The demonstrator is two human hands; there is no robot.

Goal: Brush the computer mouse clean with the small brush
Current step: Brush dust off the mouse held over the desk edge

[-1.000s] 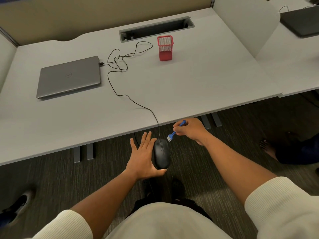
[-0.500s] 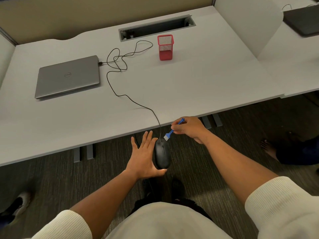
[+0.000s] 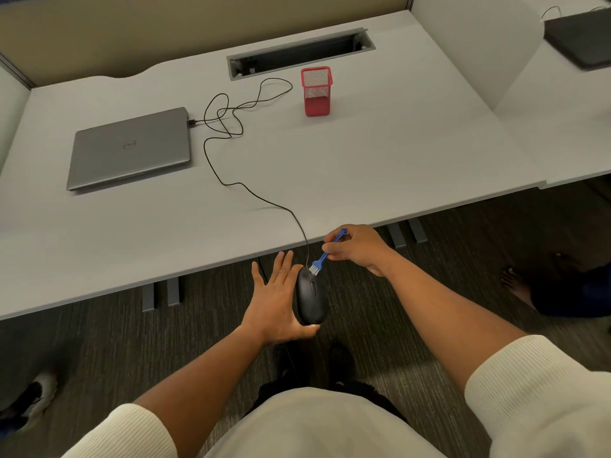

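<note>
Just left of the frame's centre, below the near edge of the desk (image 3: 363,166), the left hand (image 3: 276,300) lies flat and spread under the computer mouse (image 3: 310,300) — fingers straight and pointing toward the top of the frame, the thumb reaching under the rear end of the shell. The black mouse rests on that palm out over the carpet, not on the desk. Its long axis runs nearly straight up and down the frame, button end uppermost, and its cable (image 3: 231,180) climbs from that end over the desk edge toward the closed laptop (image 3: 132,148) at upper left.

To the right of the mouse and slightly higher in the frame, the right hand (image 3: 358,247) pinches the small brush (image 3: 325,254) by its blue handle between thumb and curled fingers. The handle slants down and to the left, so the white bristles sit at the upper right of the mouse's front, touching or all but touching the shell beside the cable root; which, the view does not settle.

The brush thus meets the mouse at its upper end, with the whole body stretching away below it. A stroke would probably run down the frame along that axis — toward the supporting palm's heel — while the left hand stays level. A red mesh cup (image 3: 315,92) stands well apart, near the top centre.
</note>
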